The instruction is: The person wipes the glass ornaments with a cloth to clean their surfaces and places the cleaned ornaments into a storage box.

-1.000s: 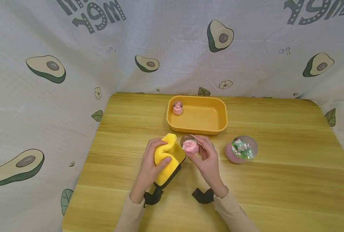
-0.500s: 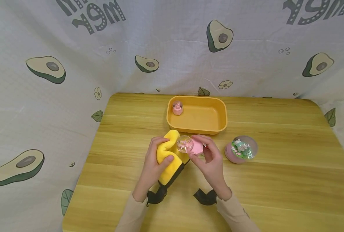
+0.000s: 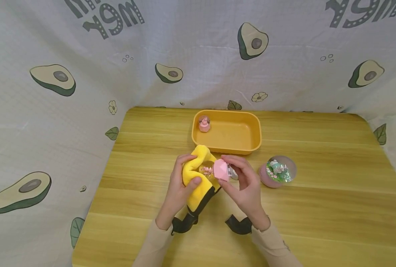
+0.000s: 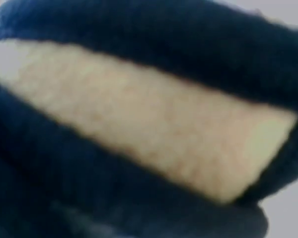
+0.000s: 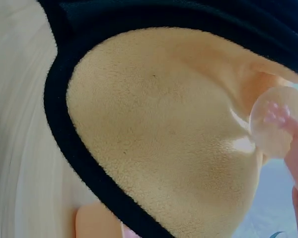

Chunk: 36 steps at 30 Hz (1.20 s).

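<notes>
My left hand [image 3: 182, 185] grips a bunched yellow cloth [image 3: 198, 196] with dark edging. In my right hand [image 3: 246, 181], thumb and fingers pinch the pink faceted base of a small snow globe [image 3: 221, 170]. The globe lies on its side, its clear dome pointing left into the fold of the cloth. From the right wrist, the dome of the snow globe [image 5: 275, 121] shows against the cloth [image 5: 164, 124]. Dark-edged cloth [image 4: 149, 124] fills the left wrist view, blurred, and hides the left fingers there.
Beyond the hands stands a yellow tray [image 3: 232, 133] with a small pink snow globe [image 3: 204, 124] in its left corner. A larger snow globe [image 3: 278, 171] with a pink base lies tilted right of my right hand. A patterned curtain [image 3: 198, 55] hangs behind the wooden table [image 3: 334, 185].
The held snow globe has turned from dome up to dome left, its dome now in the cloth's fold. Both hands have shifted slightly right.
</notes>
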Each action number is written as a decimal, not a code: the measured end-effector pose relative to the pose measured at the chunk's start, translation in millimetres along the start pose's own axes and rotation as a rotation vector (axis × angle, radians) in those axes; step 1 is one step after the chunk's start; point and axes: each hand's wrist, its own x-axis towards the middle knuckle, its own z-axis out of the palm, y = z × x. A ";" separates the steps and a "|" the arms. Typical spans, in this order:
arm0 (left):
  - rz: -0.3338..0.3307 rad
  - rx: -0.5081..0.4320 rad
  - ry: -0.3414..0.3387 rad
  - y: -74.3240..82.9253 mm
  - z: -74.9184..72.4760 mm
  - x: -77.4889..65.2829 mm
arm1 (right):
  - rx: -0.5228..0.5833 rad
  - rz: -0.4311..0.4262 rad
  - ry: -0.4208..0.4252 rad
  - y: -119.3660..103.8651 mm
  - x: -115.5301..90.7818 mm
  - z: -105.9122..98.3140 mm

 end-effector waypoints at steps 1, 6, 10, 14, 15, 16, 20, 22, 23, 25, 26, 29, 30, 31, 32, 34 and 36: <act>0.002 -0.014 -0.006 0.9 0.6 0.6 | -0.006 -0.022 -0.011 0.1 0.5 -0.4; -0.003 -0.038 -0.025 4.1 3.4 2.4 | -0.044 -0.149 -0.086 -2.1 5.0 -3.0; -0.001 -0.052 -0.046 5.2 4.2 3.5 | -0.083 -0.248 -0.130 -6.6 11.3 -3.2; 0.007 -0.063 -0.059 5.5 4.9 4.4 | -0.149 -0.314 -0.140 -10.2 15.8 -2.4; 0.012 -0.065 -0.059 5.3 5.2 4.6 | -0.172 -0.327 -0.139 -10.6 16.3 -2.3; 0.020 -0.063 -0.059 4.8 5.5 4.9 | -0.196 -0.339 -0.138 -10.6 16.6 -2.3; 0.062 -0.064 -0.057 2.2 6.8 5.7 | -0.292 -0.359 -0.134 -10.1 15.7 -3.7; 0.084 -0.068 -0.057 1.0 7.1 6.1 | -0.325 -0.353 -0.136 -9.1 14.6 -4.8; 0.094 -0.072 -0.056 0.8 7.3 6.3 | -0.339 -0.347 -0.139 -8.6 14.0 -5.6; 0.107 -0.077 -0.055 0.9 7.3 6.6 | -0.362 -0.331 -0.146 -7.5 12.6 -7.1; 0.112 -0.079 -0.055 1.2 7.4 6.8 | -0.364 -0.325 -0.148 -7.1 12.2 -7.6; 0.119 -0.079 -0.053 2.4 7.7 7.3 | -0.372 -0.306 -0.149 -5.8 10.2 -9.0; 0.118 -0.075 -0.051 2.8 7.9 7.4 | -0.373 -0.300 -0.147 -5.5 9.5 -9.3; 0.116 -0.071 -0.049 3.3 8.0 7.4 | -0.375 -0.295 -0.145 -5.1 8.8 -9.5; 0.120 -0.066 -0.046 3.7 8.2 7.6 | -0.375 -0.288 -0.142 -4.8 8.2 -9.7; 0.122 -0.054 -0.042 4.7 8.6 8.0 | -0.372 -0.271 -0.135 -4.5 7.0 -9.9; 0.126 -0.037 -0.039 6.0 9.0 8.4 | -0.369 -0.249 -0.127 -4.3 5.6 -10.1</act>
